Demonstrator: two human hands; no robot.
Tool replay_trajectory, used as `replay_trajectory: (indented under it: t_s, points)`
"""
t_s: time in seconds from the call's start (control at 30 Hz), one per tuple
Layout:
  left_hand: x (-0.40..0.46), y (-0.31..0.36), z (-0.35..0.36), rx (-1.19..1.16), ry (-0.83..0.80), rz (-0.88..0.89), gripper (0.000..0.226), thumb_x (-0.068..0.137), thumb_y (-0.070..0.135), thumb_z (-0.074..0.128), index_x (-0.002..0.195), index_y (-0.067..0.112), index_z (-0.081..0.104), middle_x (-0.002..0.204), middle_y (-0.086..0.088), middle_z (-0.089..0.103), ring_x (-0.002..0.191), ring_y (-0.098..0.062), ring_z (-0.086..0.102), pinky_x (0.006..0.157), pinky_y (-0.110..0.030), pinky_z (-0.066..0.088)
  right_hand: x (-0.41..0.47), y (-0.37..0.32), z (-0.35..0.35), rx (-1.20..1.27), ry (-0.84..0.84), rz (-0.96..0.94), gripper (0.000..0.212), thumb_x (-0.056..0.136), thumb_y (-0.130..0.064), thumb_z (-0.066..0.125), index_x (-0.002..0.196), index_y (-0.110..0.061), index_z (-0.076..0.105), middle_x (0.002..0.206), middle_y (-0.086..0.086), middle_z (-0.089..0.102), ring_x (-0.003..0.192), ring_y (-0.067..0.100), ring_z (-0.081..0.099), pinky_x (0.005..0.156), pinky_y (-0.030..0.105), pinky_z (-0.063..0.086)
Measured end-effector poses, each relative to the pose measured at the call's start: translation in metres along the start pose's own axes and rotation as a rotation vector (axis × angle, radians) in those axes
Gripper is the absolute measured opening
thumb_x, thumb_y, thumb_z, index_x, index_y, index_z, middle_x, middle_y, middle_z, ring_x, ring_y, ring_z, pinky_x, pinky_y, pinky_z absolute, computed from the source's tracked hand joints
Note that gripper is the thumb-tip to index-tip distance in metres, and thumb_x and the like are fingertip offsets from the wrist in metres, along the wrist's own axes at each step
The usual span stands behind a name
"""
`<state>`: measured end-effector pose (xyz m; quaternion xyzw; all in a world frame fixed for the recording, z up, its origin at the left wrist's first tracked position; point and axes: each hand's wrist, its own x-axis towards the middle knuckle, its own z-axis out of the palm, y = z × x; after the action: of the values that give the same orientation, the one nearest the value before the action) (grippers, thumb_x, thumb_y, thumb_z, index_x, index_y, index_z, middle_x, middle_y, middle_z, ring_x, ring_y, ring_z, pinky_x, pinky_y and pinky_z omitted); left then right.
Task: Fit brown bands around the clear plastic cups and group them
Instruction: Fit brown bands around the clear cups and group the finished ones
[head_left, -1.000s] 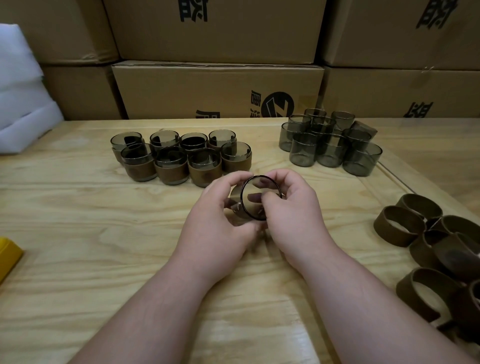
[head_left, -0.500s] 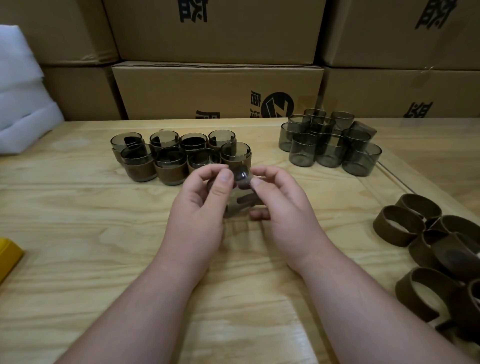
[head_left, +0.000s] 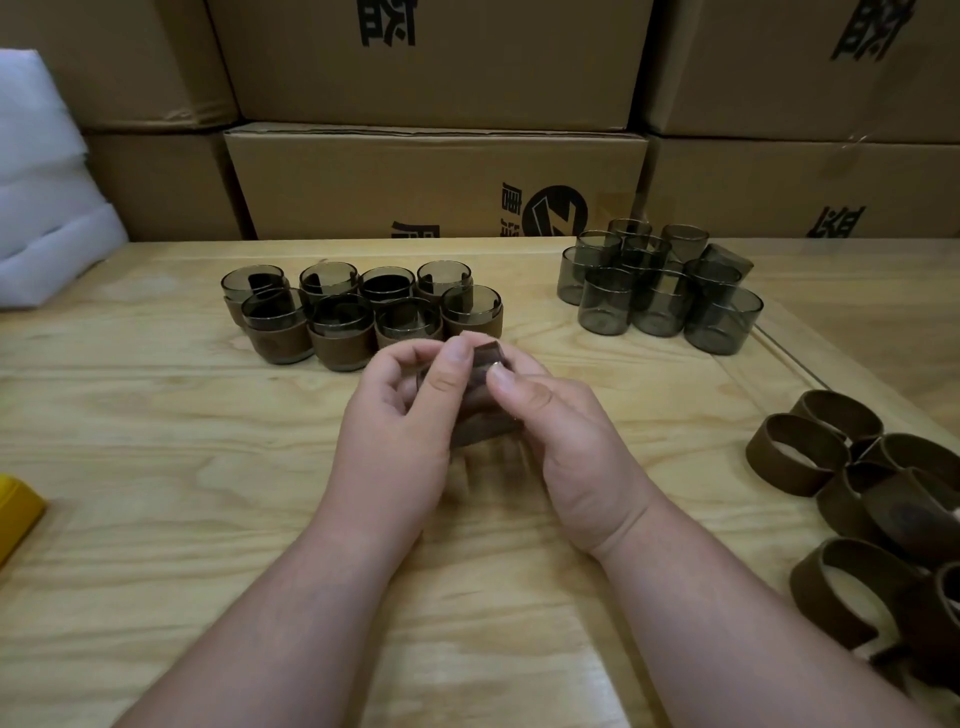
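Observation:
Both hands hold one clear smoky cup (head_left: 480, 410) with a brown band on it, just above the middle of the wooden table (head_left: 156, 467). My left hand (head_left: 400, 441) grips its left side, thumb on top. My right hand (head_left: 566, 441) pinches its right side near the rim. Much of the cup is hidden by my fingers. Several banded cups (head_left: 358, 317) stand grouped behind my hands to the left. Several bare clear cups (head_left: 660, 291) cluster at the back right. Loose brown bands (head_left: 872, 493) lie in a pile at the right edge.
Stacked cardboard boxes (head_left: 431, 182) wall off the back of the table. White foam sheets (head_left: 41, 197) sit at the far left. A yellow object (head_left: 15, 514) pokes in at the left edge.
The cup has been turned from facing me with its mouth open to lying tilted between my fingers. Both hands lifted it slightly and moved toward the banded group.

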<state>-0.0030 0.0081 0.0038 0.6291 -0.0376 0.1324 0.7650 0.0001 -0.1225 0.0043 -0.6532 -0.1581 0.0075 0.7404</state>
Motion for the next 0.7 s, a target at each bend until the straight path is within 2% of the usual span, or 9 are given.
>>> replay_trajectory:
  t_s: [0.1, 0.17, 0.27, 0.3, 0.4, 0.47, 0.57, 0.63, 0.7]
  points:
    - [-0.0015, -0.0013, 0.0013, 0.151, -0.034, 0.027, 0.049, 0.077, 0.054, 0.063, 0.104, 0.014, 0.069, 0.091, 0.004, 0.079, 0.086, -0.008, 0.074, 0.072, -0.021, 0.057, 0.0005, -0.0042, 0.002, 0.022, 0.033, 0.01, 0.038, 0.08, -0.057, 0.06, 0.1, -0.033, 0.083, 0.147, 0.006, 0.057, 0.138, 0.021, 0.053, 0.118, 0.055, 0.036]
    - [-0.0031, -0.0009, 0.0016, 0.183, -0.045, 0.039, 0.049, 0.076, 0.056, 0.062, 0.103, 0.016, 0.07, 0.093, 0.002, 0.078, 0.087, -0.011, 0.073, 0.076, -0.025, 0.059, 0.0004, -0.0068, 0.0054, -0.012, 0.036, 0.014, 0.03, 0.077, -0.066, 0.054, 0.094, -0.056, 0.077, 0.148, 0.005, 0.057, 0.139, 0.017, 0.051, 0.12, 0.051, 0.035]
    - [-0.0034, 0.0005, 0.0004, 0.185, -0.022, 0.064, 0.047, 0.081, 0.056, 0.065, 0.104, 0.015, 0.07, 0.095, -0.002, 0.076, 0.08, -0.005, 0.069, 0.068, -0.017, 0.054, 0.0018, -0.0045, 0.0083, -0.107, 0.069, 0.004, 0.025, 0.078, -0.071, 0.05, 0.088, -0.066, 0.072, 0.148, -0.001, 0.056, 0.142, 0.012, 0.047, 0.12, 0.049, 0.035]
    - [-0.003, 0.0005, -0.0002, 0.192, -0.011, 0.075, 0.045, 0.086, 0.056, 0.068, 0.105, 0.015, 0.07, 0.095, -0.001, 0.076, 0.081, -0.004, 0.069, 0.068, -0.015, 0.053, 0.0022, -0.0034, 0.0085, -0.125, 0.067, 0.0, 0.028, 0.081, -0.071, 0.049, 0.091, -0.063, 0.074, 0.147, 0.0, 0.058, 0.143, 0.013, 0.046, 0.12, 0.049, 0.035]
    - [-0.0018, -0.0008, -0.0014, 0.168, 0.036, 0.086, 0.038, 0.085, 0.048, 0.066, 0.109, 0.019, 0.067, 0.099, -0.001, 0.076, 0.089, -0.011, 0.072, 0.073, -0.02, 0.056, 0.0022, 0.0004, 0.0068, -0.14, 0.042, -0.023, 0.05, 0.096, -0.057, 0.044, 0.109, -0.024, 0.08, 0.135, 0.006, 0.065, 0.133, 0.018, 0.057, 0.116, 0.049, 0.041]
    - [-0.0012, -0.0013, -0.0015, 0.129, 0.072, 0.104, 0.04, 0.081, 0.048, 0.068, 0.111, 0.021, 0.064, 0.102, -0.004, 0.076, 0.091, -0.015, 0.074, 0.076, -0.024, 0.058, 0.0017, 0.0001, 0.0066, -0.125, 0.016, -0.027, 0.054, 0.1, -0.048, 0.042, 0.111, -0.009, 0.078, 0.128, 0.009, 0.069, 0.123, 0.018, 0.063, 0.112, 0.043, 0.046]
    - [0.0005, -0.001, -0.0031, 0.103, 0.131, 0.129, 0.04, 0.079, 0.047, 0.072, 0.112, 0.028, 0.06, 0.105, -0.003, 0.073, 0.09, -0.013, 0.073, 0.078, -0.028, 0.059, 0.0008, 0.0003, 0.0078, -0.104, -0.046, -0.021, 0.048, 0.099, -0.04, 0.046, 0.114, -0.005, 0.076, 0.131, 0.009, 0.068, 0.125, 0.016, 0.063, 0.114, 0.038, 0.044]
    - [0.0014, -0.0011, -0.0038, 0.084, 0.157, 0.137, 0.044, 0.079, 0.048, 0.075, 0.114, 0.028, 0.058, 0.108, -0.006, 0.071, 0.089, -0.009, 0.072, 0.077, -0.025, 0.059, 0.0017, 0.0017, 0.0064, -0.108, -0.04, -0.018, 0.046, 0.096, -0.041, 0.052, 0.113, -0.005, 0.077, 0.138, 0.008, 0.064, 0.134, 0.017, 0.056, 0.119, 0.044, 0.038]
    - [0.0021, -0.0019, -0.0038, 0.082, 0.164, 0.143, 0.047, 0.078, 0.048, 0.078, 0.115, 0.026, 0.058, 0.111, -0.01, 0.071, 0.088, -0.009, 0.071, 0.076, -0.022, 0.057, 0.0024, 0.0009, 0.0041, -0.091, 0.016, 0.009, 0.053, 0.09, -0.051, 0.058, 0.111, -0.006, 0.077, 0.139, 0.008, 0.064, 0.139, 0.019, 0.052, 0.12, 0.051, 0.034]
